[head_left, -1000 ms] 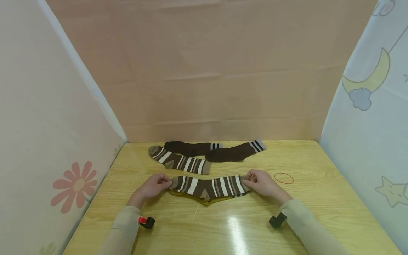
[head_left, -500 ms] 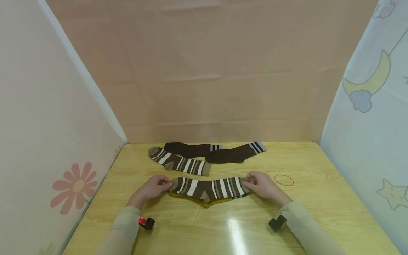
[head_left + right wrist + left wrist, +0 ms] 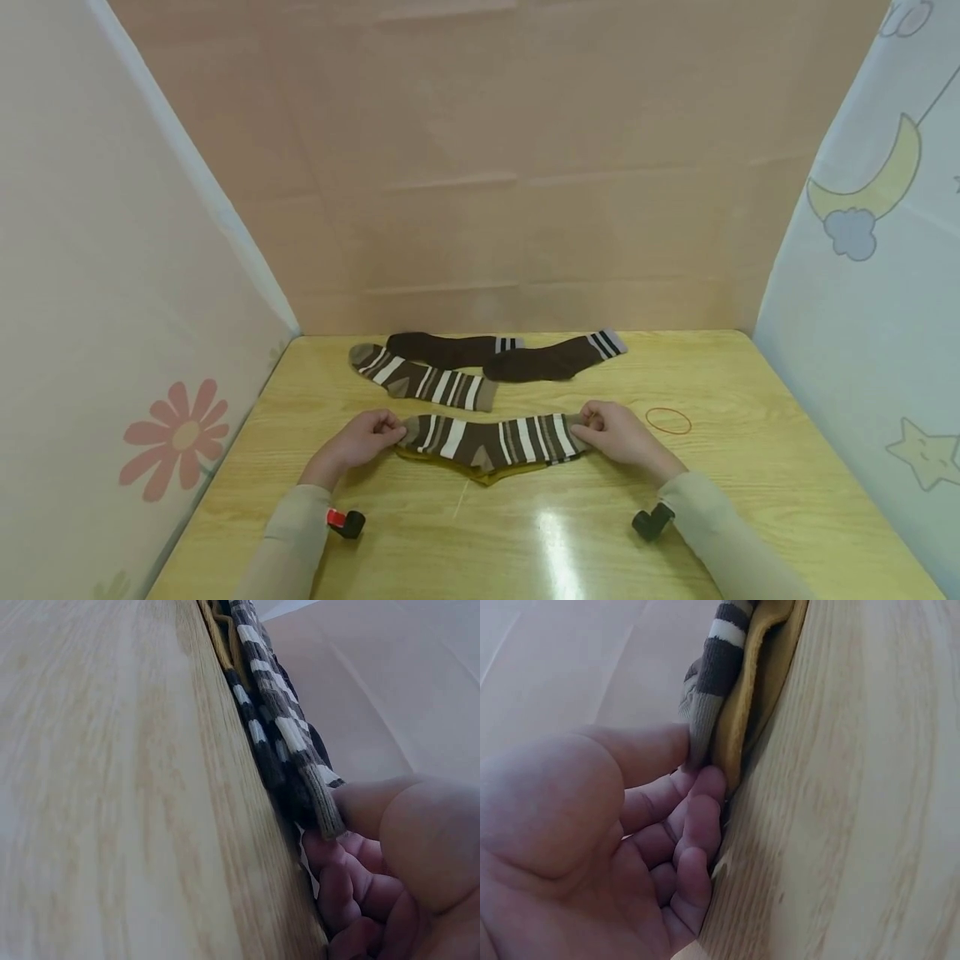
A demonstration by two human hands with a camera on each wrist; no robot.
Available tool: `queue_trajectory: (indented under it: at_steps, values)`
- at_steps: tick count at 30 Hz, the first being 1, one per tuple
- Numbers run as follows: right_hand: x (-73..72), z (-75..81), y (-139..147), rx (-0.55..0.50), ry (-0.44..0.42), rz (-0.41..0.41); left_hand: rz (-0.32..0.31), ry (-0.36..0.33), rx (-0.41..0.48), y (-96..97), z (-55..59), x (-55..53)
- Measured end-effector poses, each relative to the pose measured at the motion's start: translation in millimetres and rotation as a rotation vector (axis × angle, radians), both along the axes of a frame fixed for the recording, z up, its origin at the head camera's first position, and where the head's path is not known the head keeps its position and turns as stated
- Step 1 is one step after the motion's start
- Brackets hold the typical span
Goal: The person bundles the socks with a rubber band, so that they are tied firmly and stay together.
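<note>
A brown sock with white and tan stripes lies stretched sideways on top of mustard-yellow socks, which show along its front edge. My left hand pinches its toe end between thumb and fingers. At the other end my right hand pinches the tan cuff. In the left wrist view the striped sock's toe sits under my thumb, with yellow fabric beside it. The right wrist view shows the cuff between thumb and fingers, above black-and-white banded cuffs of the layer below.
A second striped sock lies just behind. Two dark brown socks with grey, black-banded cuffs lie near the back edge of the wooden table. To the right is a thin red-orange ring. Cloth walls stand around the table.
</note>
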State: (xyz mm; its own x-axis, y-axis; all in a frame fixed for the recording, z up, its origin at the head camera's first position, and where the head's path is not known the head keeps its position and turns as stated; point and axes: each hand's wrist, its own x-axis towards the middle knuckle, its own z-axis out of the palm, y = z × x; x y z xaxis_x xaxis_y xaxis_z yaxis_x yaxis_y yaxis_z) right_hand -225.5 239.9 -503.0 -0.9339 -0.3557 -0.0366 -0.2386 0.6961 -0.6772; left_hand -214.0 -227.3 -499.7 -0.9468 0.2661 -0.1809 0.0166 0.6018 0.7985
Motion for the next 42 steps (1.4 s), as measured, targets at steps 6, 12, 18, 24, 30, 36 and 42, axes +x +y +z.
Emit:
queue_trajectory:
  at_steps: [6, 12, 18, 24, 30, 36, 42]
  values:
    - [0.0, 0.0, -1.1, 0.011, 0.002, -0.008, -0.022, 0.022, -0.011, -2.5, -1.1, -1.4]
    - [1.7, -2.1, -0.5, 0.003, -0.002, -0.021, -0.045, 0.023, 0.008, -2.7, -2.4, -0.8]
    - [2.1, -5.1, -0.5, 0.0, 0.004, -0.031, -0.042, 0.016, 0.018, -1.9, -3.0, -0.3]
    - [4.7, -7.5, -1.7, 0.0, 0.012, -0.053, -0.039, -0.003, 0.006, -2.3, -4.7, 0.3]
    - [5.0, -8.1, -1.9, 0.018, 0.051, -0.056, -0.037, 0.001, 0.006, -1.9, -3.7, -0.4]
    - [4.3, -4.7, -2.7, 0.022, 0.039, -0.071, -0.061, 0.01, 0.008, -2.5, -1.3, -0.8]
    - [3.9, -3.4, -4.9, 0.011, 0.016, -0.062, -0.1, 0.002, -0.001, -9.3, 1.5, -1.1]
